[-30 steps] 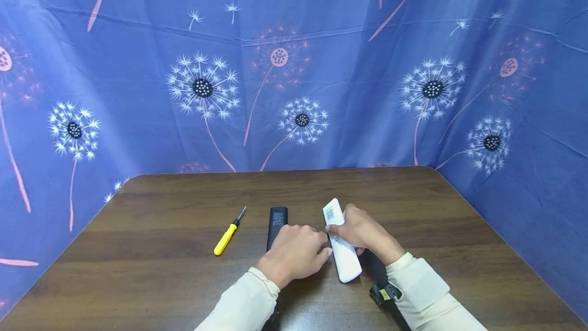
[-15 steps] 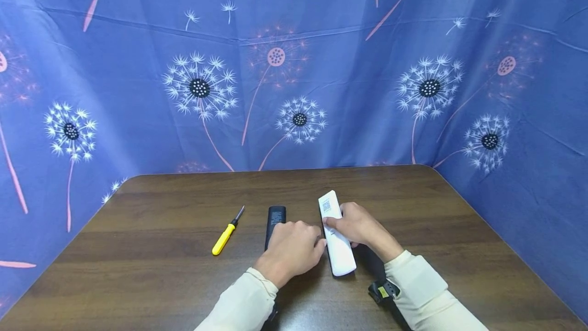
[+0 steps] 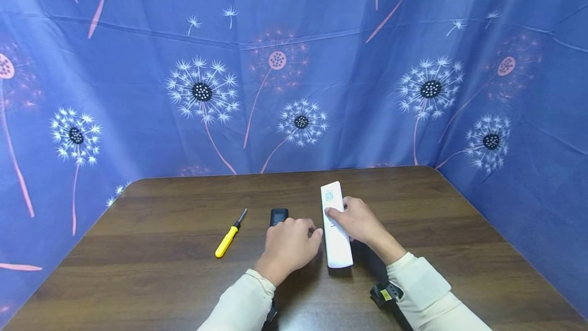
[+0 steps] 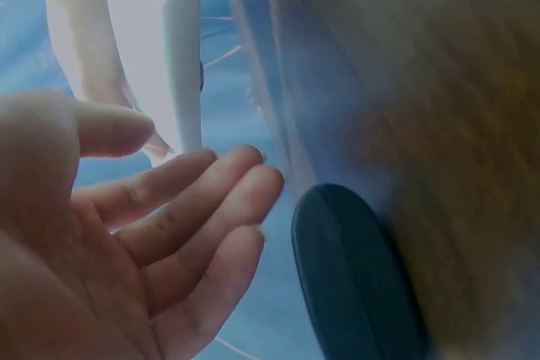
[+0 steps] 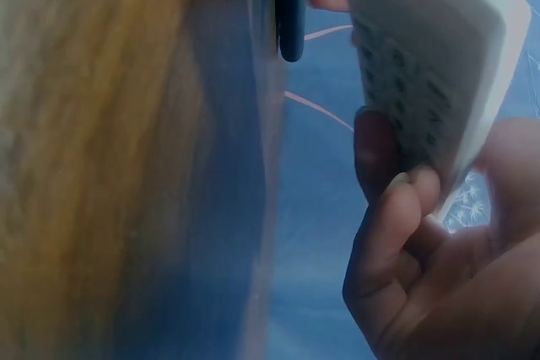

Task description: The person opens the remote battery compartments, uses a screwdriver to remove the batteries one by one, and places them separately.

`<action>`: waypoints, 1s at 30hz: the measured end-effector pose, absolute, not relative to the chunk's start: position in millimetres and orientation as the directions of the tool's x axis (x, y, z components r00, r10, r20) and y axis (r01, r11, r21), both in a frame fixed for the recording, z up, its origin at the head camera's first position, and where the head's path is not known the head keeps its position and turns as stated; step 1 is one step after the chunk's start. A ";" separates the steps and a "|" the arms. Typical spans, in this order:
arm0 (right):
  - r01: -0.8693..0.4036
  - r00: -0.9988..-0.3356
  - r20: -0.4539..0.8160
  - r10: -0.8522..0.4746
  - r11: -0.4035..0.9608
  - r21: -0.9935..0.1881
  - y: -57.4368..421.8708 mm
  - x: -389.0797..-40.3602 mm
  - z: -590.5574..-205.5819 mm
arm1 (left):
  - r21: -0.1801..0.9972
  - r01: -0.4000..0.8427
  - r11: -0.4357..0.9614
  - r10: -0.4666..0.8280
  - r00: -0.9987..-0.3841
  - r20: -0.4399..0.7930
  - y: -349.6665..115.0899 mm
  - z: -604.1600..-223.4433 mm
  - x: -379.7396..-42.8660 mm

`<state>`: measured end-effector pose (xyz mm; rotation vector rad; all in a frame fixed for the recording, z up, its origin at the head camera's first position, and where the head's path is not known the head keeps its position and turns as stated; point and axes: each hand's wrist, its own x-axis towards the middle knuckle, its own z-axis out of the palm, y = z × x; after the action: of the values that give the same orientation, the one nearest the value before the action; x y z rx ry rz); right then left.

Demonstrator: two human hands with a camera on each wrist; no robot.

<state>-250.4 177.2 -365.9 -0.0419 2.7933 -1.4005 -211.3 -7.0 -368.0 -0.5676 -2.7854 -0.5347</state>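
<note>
My right hand (image 3: 365, 222) grips a white remote control (image 3: 337, 241), its thumb on the back and its fingers curled beneath. A printed code shows near the remote's far end, and in the right wrist view its buttons face down. The remote is held above the table. Just to its left, my left hand (image 3: 290, 246) hovers with relaxed, slightly bent fingers and holds nothing, as the left wrist view shows. A black oblong device (image 3: 278, 215), with small print on its upper face, lies partly hidden behind the left hand.
A yellow-handled screwdriver (image 3: 227, 240) lies on the brown wooden table (image 3: 156, 249), left of the black device, with its tip pointing away. Behind the table hangs a blue cloth (image 3: 353, 132) printed with dandelions.
The white remote has risen and moved away from me in my right hand, turning straighter. My left hand has drawn slightly away from the remote's left side.
</note>
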 end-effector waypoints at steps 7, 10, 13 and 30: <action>-0.023 -0.998 -0.008 -0.055 0.555 -0.832 176.0 -248.4 -362.4 | 0.529 0.342 0.777 0.268 -0.940 0.213 -9.1 -362.9 -211.8; -0.027 -0.998 -0.008 -0.062 0.546 -0.838 175.4 -248.0 -361.8 | 0.595 0.329 0.733 0.265 -0.944 0.196 -8.4 -363.5 -212.2; -0.029 -0.998 -0.009 -0.068 0.538 -0.843 174.4 -247.1 -360.9 | 0.656 0.315 0.686 0.267 -0.948 0.175 -7.5 -364.7 -212.0; -0.044 -0.997 0.002 -0.081 0.521 -0.853 171.1 -246.2 -361.4 | 0.730 0.395 0.558 0.325 -0.913 0.246 -3.1 -370.1 -211.4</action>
<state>-246.2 171.1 -361.4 -0.1112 2.7058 -1.5157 -211.4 -3.1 -370.1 -0.6250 -2.6989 -1.2958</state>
